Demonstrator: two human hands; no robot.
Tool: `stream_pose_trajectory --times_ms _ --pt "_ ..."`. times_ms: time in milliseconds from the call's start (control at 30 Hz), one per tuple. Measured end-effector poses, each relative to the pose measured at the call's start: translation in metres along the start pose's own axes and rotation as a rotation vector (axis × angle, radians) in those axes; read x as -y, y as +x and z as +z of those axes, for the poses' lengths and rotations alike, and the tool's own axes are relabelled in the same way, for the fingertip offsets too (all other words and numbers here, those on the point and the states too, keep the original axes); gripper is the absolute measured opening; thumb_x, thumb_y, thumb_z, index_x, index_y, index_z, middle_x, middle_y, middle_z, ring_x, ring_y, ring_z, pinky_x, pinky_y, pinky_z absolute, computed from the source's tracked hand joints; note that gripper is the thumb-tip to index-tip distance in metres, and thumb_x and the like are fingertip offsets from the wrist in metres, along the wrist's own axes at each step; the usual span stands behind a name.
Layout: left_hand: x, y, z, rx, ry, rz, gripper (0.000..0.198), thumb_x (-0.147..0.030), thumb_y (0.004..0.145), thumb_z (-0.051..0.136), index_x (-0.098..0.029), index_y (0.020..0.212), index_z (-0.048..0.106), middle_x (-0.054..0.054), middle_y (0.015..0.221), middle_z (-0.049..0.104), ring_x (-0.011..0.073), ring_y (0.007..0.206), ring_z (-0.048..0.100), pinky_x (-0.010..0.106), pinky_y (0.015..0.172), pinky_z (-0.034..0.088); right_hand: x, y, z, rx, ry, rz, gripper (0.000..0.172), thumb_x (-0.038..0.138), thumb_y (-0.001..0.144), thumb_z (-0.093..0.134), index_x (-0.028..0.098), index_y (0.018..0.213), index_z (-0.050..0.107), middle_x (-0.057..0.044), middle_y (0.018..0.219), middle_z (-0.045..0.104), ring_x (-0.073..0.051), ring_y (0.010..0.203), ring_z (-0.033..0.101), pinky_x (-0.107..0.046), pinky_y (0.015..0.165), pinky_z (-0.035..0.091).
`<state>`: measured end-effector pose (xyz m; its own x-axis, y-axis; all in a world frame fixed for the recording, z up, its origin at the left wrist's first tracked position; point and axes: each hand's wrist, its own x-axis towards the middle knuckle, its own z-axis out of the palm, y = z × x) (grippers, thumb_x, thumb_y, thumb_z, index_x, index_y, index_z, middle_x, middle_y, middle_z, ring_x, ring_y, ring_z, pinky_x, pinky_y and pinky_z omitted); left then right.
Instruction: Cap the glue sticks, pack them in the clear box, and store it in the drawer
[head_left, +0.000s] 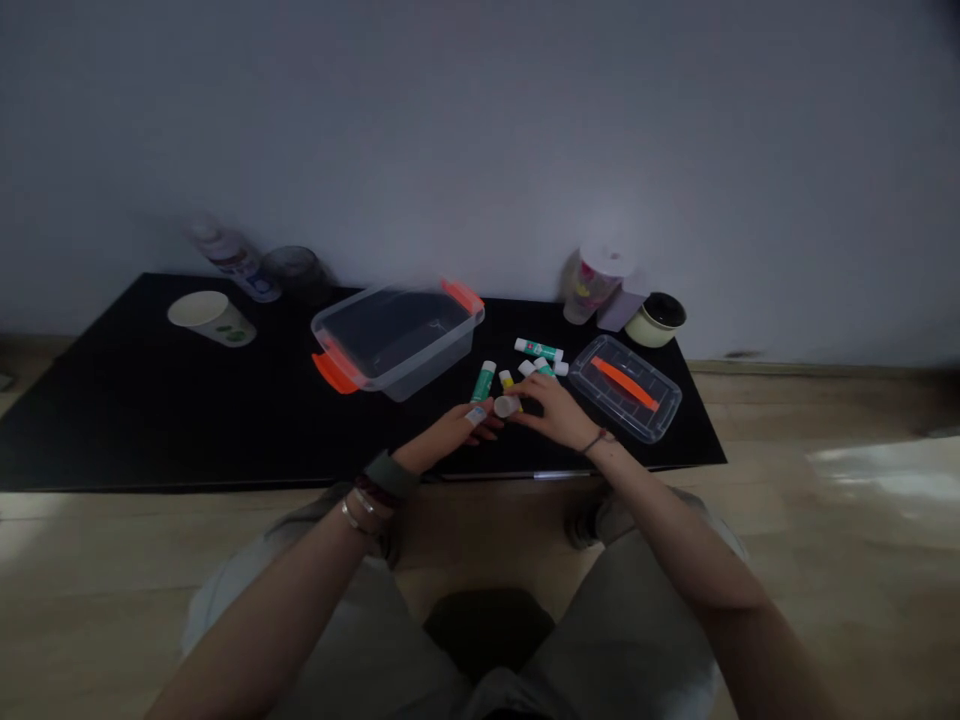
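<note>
In the head view, the left hand (454, 432) is reaching in low with its fingers extended, and the right hand (553, 412) is curving its fingertips toward a white cap (505, 406) between them; whether either is gripping, I cannot tell. Green-labelled glue sticks (484, 382) are lying just beyond on the black table (150, 420), beside a clear orange-handled plastic box (395, 340) and a clear lid (625, 388).

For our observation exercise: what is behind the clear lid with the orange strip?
Behind the clear lid stand a cream pot with a dark top, a mauve block and a patterned cup by the wall. The block partly covers the cup.
</note>
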<state>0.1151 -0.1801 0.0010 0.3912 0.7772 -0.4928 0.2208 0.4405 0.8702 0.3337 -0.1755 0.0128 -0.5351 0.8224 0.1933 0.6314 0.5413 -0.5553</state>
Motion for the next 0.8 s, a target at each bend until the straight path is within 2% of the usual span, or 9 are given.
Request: stream_pose_trajectory --times_ms 100,200,267,400,467,567,667,800 --pt "0.001 -0.003 0.009 0.087 -0.112 -0.046 0.065 -0.077 0.074 0.057 -0.016 0.094 0.070 0.012 0.095 0.075 0.0233 0.087 0.068 0.029 0.070 0.042 0.010 -0.001 0.007 0.002 0.075 -0.062 0.034 0.030 0.090 0.068 0.022 0.123 0.064 -0.008 0.111 0.064 -0.022 0.106 0.057 -0.039 0.095 0.048" --pt "-0.003 -0.006 0.007 0.103 -0.211 -0.051 0.057 -0.069 0.072 0.065 -0.016 0.093 0.070 0.012 0.095 0.076 0.0243 0.091 0.068 0.031 0.075 0.044 0.005 -0.003 0.004 -0.007 0.103 -0.056 0.047 0.034 0.090 0.067 0.020 0.134 0.056 -0.010 0.120 0.064 -0.021 0.108 0.059 -0.038 0.096 0.047" --pt "-0.005 -0.008 0.004 0.085 -0.278 -0.060 0.050 -0.062 0.072 0.068 -0.017 0.094 0.070 0.011 0.095 0.076 0.0239 0.091 0.068 0.031 0.076 0.045 -0.005 -0.003 -0.004 -0.022 0.040 0.033 0.053 0.039 0.091 0.065 0.018 0.137 0.053 -0.012 0.122 0.064 -0.021 0.107 0.060 -0.037 0.095 0.047" --pt "-0.011 -0.016 0.000 0.047 -0.419 -0.026 0.037 -0.047 0.074 0.073 -0.017 0.096 0.067 0.010 0.100 0.075 0.0221 0.093 0.068 0.031 0.078 0.046 -0.027 -0.004 -0.017 -0.079 -0.334 0.429 0.037 0.040 0.095 0.057 0.015 0.122 0.063 -0.015 0.114 0.067 -0.025 0.107 0.061 -0.033 0.089 0.047" --pt "-0.013 -0.021 0.000 0.059 -0.479 -0.009 0.033 -0.038 0.074 0.076 -0.018 0.097 0.064 0.010 0.104 0.074 0.0208 0.094 0.068 0.031 0.080 0.047 -0.034 -0.004 -0.015 -0.047 -0.474 0.579 0.033 0.040 0.097 0.053 0.015 0.116 0.064 -0.016 0.111 0.067 -0.026 0.103 0.063 -0.030 0.083 0.048" --pt "-0.017 -0.025 0.002 0.067 -0.529 -0.013 0.033 -0.029 0.072 0.079 -0.019 0.098 0.062 0.009 0.108 0.073 0.0190 0.095 0.068 0.029 0.082 0.047 -0.039 -0.004 -0.005 0.045 -0.549 0.664 0.035 0.042 0.097 0.053 0.014 0.116 0.062 -0.016 0.112 0.068 -0.025 0.100 0.065 -0.028 0.078 0.048" --pt "-0.021 -0.027 0.002 0.054 -0.530 -0.013 0.031 -0.026 0.072 0.079 -0.019 0.096 0.061 0.008 0.110 0.072 0.0176 0.096 0.068 0.028 0.082 0.048 -0.040 -0.004 0.005 0.108 -0.571 0.700 0.036 0.043 0.096 0.055 0.012 0.114 0.063 -0.018 0.111 0.069 -0.025 0.101 0.067 -0.029 0.077 0.049" --pt "-0.022 -0.027 -0.001 0.056 -0.531 0.008 0.030 -0.031 0.073 0.078 -0.019 0.094 0.060 0.008 0.109 0.072 0.0166 0.095 0.068 0.028 0.083 0.048 -0.039 -0.004 0.003 0.105 -0.561 0.732 0.032 0.038 0.095 0.057 0.011 0.108 0.064 -0.019 0.108 0.070 -0.025 0.097 0.069 -0.028 0.077 0.049"
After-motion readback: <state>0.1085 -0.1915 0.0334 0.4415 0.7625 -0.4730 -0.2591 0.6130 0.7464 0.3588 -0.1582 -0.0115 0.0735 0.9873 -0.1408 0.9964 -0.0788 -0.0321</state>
